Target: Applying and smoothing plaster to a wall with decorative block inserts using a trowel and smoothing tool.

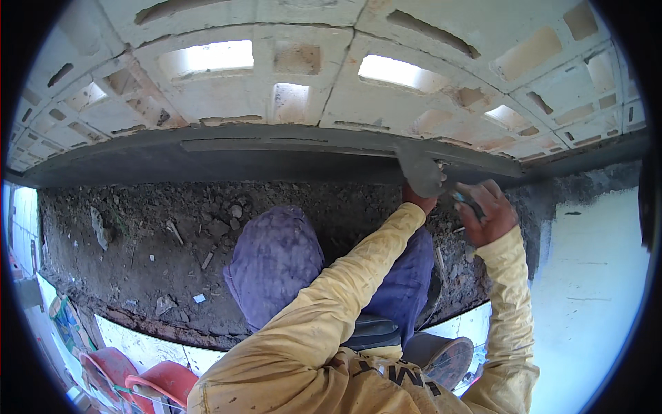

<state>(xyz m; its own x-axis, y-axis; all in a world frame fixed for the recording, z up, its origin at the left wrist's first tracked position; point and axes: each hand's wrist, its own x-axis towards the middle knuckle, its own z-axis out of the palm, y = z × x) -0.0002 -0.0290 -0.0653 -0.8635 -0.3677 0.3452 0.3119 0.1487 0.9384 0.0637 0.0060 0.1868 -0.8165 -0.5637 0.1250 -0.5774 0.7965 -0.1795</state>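
Note:
Along the foot of the wall, a long strip of wet grey mortar (276,146) forms a narrow ledge. A grey, mortar-coated trowel (419,170) has its rounded blade against this ledge, right of the middle. My right hand (491,210) is closed at its handle end, where a bit of blue shows between the fingers. My left hand (419,198) reaches in just under and behind the blade. The blade covers most of it; only fingertips show at the blade's right edge, so its grip is hidden.
Above the ledge rises a pale block wall (221,90) with rectangular openings. Rubble-strewn soil (145,241) lies around my purple-trousered knees. Behind me stand red buckets (162,379) and a round grey container (448,362). A pale wall (593,262) borders the right side.

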